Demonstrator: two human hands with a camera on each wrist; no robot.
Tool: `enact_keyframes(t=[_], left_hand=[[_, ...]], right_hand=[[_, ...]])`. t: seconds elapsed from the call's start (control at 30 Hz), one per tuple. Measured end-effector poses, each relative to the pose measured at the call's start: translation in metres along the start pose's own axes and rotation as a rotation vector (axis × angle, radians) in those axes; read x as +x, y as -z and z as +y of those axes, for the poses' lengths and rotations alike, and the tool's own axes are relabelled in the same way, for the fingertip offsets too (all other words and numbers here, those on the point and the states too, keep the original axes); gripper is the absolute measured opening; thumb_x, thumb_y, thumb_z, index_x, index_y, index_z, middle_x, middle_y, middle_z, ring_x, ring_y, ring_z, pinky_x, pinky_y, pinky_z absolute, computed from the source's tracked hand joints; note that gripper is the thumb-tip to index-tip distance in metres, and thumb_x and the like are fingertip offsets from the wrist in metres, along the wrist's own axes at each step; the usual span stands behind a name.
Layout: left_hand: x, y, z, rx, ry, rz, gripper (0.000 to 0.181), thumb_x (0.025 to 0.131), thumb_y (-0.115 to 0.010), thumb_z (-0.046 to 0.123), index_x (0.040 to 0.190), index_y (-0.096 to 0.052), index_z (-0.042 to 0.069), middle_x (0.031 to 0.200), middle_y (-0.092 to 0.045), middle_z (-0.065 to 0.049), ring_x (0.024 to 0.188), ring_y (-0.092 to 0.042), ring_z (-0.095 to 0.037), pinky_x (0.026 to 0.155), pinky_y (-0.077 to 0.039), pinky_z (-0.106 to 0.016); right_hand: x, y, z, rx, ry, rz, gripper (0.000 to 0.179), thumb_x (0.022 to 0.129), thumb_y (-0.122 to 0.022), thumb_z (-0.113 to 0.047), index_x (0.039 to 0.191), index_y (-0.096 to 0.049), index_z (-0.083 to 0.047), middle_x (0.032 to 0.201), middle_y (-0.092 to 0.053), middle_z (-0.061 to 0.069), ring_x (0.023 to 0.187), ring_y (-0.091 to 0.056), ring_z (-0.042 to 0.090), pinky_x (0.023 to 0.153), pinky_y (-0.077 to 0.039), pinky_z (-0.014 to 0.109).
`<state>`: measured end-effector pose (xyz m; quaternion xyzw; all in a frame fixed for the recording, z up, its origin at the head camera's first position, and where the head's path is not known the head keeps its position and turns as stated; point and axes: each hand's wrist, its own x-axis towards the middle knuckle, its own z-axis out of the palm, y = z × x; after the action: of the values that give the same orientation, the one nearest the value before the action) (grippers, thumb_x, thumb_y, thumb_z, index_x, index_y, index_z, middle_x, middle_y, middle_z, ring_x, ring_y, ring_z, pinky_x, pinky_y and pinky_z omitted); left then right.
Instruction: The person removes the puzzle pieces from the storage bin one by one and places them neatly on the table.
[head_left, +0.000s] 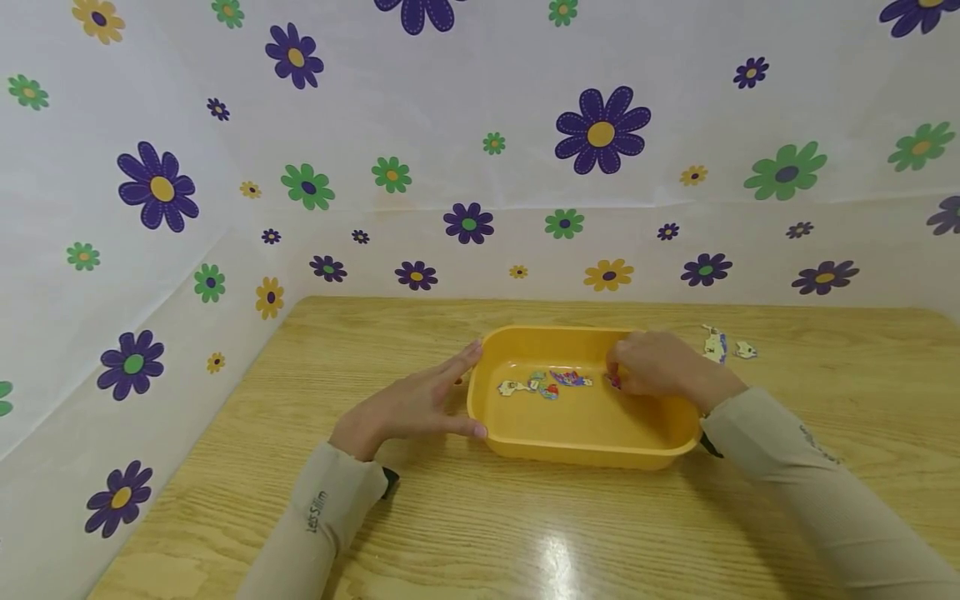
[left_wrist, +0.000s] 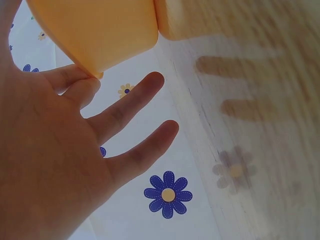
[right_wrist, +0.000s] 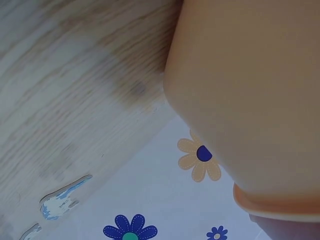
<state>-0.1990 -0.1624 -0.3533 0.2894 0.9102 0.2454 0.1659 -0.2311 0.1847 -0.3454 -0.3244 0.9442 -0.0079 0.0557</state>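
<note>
A yellow plastic tub (head_left: 585,456) stands on the wooden table. My left hand (head_left: 416,408) touches its left end with fingers spread and fairly straight; in the left wrist view two fingers of that hand (left_wrist: 65,135) stand apart from the tub wall (left_wrist: 110,35). My right hand (head_left: 652,367) reaches inside the tub's right half, fingers curled, and pinches a small reddish-purple cut-out piece (head_left: 613,381), mostly covered by the fingers. Left of it on the tub floor lie a purple-red piece (head_left: 572,378), a blue and red piece (head_left: 543,385) and a cream piece (head_left: 512,387).
Two more flat cut-out pieces lie on the table behind and right of the tub: a longer cream and blue one (head_left: 715,344) and a small pale one (head_left: 745,350). White flower-print sheeting (head_left: 450,125) stands along the table's back and left edges.
</note>
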Motion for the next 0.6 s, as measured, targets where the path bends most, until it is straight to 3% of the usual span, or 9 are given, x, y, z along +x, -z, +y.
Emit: enact_keyframes(t=[0.27,0.5,0.6], left_hand=[[-0.0007,-0.0001,0.0006,0.007,-0.007,0.002,0.115,0.083,-0.074,0.064,0.165,-0.007,0.018,0.170,-0.001,0.002,0.153,-0.014,-0.022,0.121,-0.021,-0.049],[-0.0010,-0.0002,0.0018,0.003,-0.013,0.003,0.115,0.083,-0.075,0.064,0.165,-0.007,0.018,0.170,-0.002,0.002,0.153,-0.015,-0.023,0.121,-0.022,-0.049],[-0.0011,-0.0002,0.0014,0.003,-0.015,0.006,0.115,0.083,-0.075,0.063,0.165,-0.007,0.018,0.170,-0.002,0.002,0.153,-0.015,-0.023,0.120,-0.022,-0.049]], right_hand=[[0.0012,-0.0027,-0.0012,0.006,-0.001,0.008,0.007,0.087,-0.076,-0.014,0.081,-0.072,-0.015,0.078,-0.065,-0.003,0.068,-0.053,0.018,0.068,-0.053,0.036],[0.0016,-0.0024,-0.0005,0.015,0.017,-0.011,0.011,0.084,-0.076,-0.010,0.095,-0.075,-0.014,0.084,-0.069,0.001,0.068,-0.053,0.018,0.068,-0.054,0.035],[0.0021,-0.0033,-0.0009,0.023,0.019,-0.009,0.011,0.084,-0.076,-0.009,0.093,-0.075,-0.015,0.086,-0.070,0.001,0.070,-0.053,0.018,0.070,-0.055,0.037]])
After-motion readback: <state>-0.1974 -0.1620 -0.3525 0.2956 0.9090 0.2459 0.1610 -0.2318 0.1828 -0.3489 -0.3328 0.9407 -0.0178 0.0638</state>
